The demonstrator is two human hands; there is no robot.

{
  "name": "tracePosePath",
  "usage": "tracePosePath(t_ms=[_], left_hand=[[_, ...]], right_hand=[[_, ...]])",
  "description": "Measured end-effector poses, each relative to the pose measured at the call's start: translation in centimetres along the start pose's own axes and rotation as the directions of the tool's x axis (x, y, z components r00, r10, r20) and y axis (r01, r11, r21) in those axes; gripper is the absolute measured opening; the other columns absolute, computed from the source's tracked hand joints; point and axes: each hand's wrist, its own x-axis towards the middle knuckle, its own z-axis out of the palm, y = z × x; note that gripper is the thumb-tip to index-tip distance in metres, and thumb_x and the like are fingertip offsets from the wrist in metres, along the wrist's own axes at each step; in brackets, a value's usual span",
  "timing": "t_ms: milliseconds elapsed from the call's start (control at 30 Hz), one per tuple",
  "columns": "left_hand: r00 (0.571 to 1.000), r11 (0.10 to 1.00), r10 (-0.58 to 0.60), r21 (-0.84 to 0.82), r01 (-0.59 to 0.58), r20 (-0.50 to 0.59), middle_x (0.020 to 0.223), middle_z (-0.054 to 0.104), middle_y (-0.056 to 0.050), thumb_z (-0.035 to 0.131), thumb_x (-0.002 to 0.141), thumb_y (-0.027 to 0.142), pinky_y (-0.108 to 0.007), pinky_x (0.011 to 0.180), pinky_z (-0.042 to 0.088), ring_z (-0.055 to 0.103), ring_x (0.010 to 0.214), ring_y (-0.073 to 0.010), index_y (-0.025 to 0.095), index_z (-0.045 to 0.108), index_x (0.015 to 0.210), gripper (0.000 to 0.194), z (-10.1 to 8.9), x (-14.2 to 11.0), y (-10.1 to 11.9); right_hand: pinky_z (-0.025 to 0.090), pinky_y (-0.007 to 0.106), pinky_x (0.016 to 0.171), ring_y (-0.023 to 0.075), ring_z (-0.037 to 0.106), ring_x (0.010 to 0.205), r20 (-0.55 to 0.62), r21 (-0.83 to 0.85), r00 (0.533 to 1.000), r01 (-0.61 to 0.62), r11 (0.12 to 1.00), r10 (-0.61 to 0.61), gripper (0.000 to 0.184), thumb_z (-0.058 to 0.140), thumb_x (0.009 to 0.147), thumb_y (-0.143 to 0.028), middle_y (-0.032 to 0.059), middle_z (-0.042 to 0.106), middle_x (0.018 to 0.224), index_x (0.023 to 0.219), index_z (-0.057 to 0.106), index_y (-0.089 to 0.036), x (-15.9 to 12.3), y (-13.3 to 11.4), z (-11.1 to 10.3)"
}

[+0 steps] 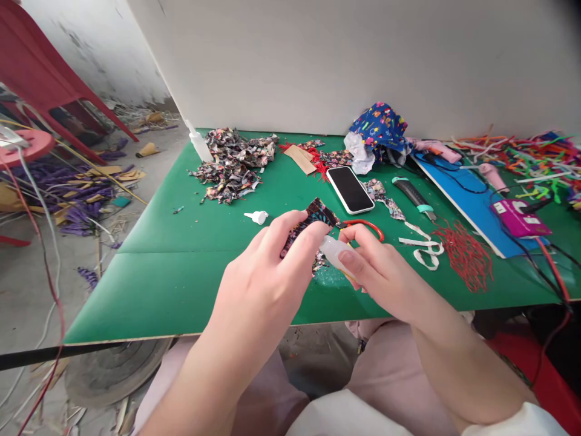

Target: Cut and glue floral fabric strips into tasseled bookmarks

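My left hand (pixel 272 266) is closed on a dark patterned piece of fabric (pixel 321 212) above the green table. In my right hand (pixel 376 266) is a small translucent squeeze bottle (pixel 334 253), tilted with its upper end toward the fabric; its tip is hidden by my left fingers. Orange-handled scissors (pixel 370 227) lie just behind my right hand, partly covered. A white nozzle cap (pixel 257 217) rests on the table left of my hands. Behind it sits a heap of dark patterned fabric bits (pixel 236 160), with another white bottle (pixel 198 144) standing at its edge.
A phone (pixel 350 189) lies behind my hands. Right of it are a utility knife (pixel 413 197), white ribbon (pixel 426 251), red threads (pixel 467 257), a blue board (pixel 458 197) and a purple box with cables (pixel 521 218). Blue printed fabric (pixel 381 130) is bunched against the grey panel (pixel 295 66).
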Motion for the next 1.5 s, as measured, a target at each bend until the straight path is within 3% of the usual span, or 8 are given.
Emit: tracePosePath(t_ms=[167, 333, 567, 767, 900, 1500], left_hand=[[1.000, 1.000, 0.009, -0.014, -0.009, -0.007, 0.136, 0.045, -0.011, 0.047, 0.087, 0.015, -0.031, 0.081, 0.050, 0.057, 0.108, -0.0221, 0.027, 0.041, 0.123, 0.038, 0.2, -0.1, 0.1], [0.999, 0.999, 0.038, 0.000, -0.038, -0.031, 0.135, 0.048, -0.012, 0.050, 0.087, 0.017, -0.036, 0.088, 0.049, 0.055, 0.112, -0.0236, 0.025, 0.039, 0.125, 0.040, 0.5, 0.0, 0.1], [0.993, 0.997, 0.071, 0.033, -0.068, -0.099, 0.130, 0.053, -0.011, 0.055, 0.085, 0.017, -0.036, 0.088, 0.050, 0.059, 0.108, -0.0229, 0.025, 0.040, 0.127, 0.045, 0.9, 0.0, -0.1], [0.988, 0.995, 0.096, 0.047, -0.091, -0.120, 0.128, 0.055, -0.012, 0.057, 0.083, 0.017, -0.037, 0.088, 0.051, 0.059, 0.106, -0.0238, 0.023, 0.041, 0.127, 0.047, 1.1, 0.1, -0.1], [0.989, 0.994, 0.102, 0.056, -0.096, -0.111, 0.128, 0.055, -0.012, 0.056, 0.084, 0.017, -0.038, 0.088, 0.051, 0.060, 0.105, -0.0239, 0.023, 0.041, 0.127, 0.047, 1.2, 0.1, -0.1], [0.992, 0.993, 0.106, 0.068, -0.101, -0.072, 0.130, 0.055, -0.009, 0.054, 0.085, 0.017, -0.037, 0.088, 0.051, 0.060, 0.103, -0.0228, 0.024, 0.039, 0.129, 0.047, 1.2, 0.2, -0.2]], right_hand=[[0.028, 0.021, 0.044, 0.0102, 0.048, 0.046, -0.054, 0.013, 0.998, -0.013, 1.000, 0.013, 0.033, 0.036, 0.090, -0.054, -0.0085, 0.047, 0.053, 0.103, 0.040, -0.024, 0.1, 0.5, 0.1], [0.027, 0.021, 0.044, 0.0103, 0.048, 0.045, -0.064, -0.021, 0.998, -0.026, 0.999, 0.024, 0.034, 0.034, 0.089, -0.056, -0.0085, 0.048, 0.052, 0.101, 0.040, -0.024, 0.3, 0.1, 0.5], [0.024, 0.021, 0.045, 0.0100, 0.043, 0.041, -0.188, -0.218, 0.982, -0.063, 0.974, 0.021, 0.039, 0.034, 0.087, -0.060, -0.0081, 0.044, 0.050, 0.095, 0.042, -0.023, 0.2, -0.8, 0.4], [0.024, 0.021, 0.045, 0.0118, 0.048, 0.041, -0.200, -0.285, 0.980, -0.047, 0.957, -0.011, 0.039, 0.035, 0.087, -0.060, -0.0064, 0.051, 0.053, 0.095, 0.042, -0.023, 0.1, -0.7, 0.5], [0.024, 0.022, 0.044, 0.0132, 0.053, 0.044, -0.273, -0.352, 0.961, -0.055, 0.934, -0.046, 0.042, 0.035, 0.085, -0.062, -0.0035, 0.058, 0.062, 0.094, 0.045, -0.023, 0.1, -0.6, 0.7], [0.023, 0.021, 0.042, 0.0116, 0.052, 0.041, -0.262, -0.420, 0.957, 0.002, 0.908, -0.123, 0.040, 0.039, 0.084, -0.061, -0.0046, 0.059, 0.057, 0.091, 0.048, -0.022, 0.1, -0.3, 0.9]])
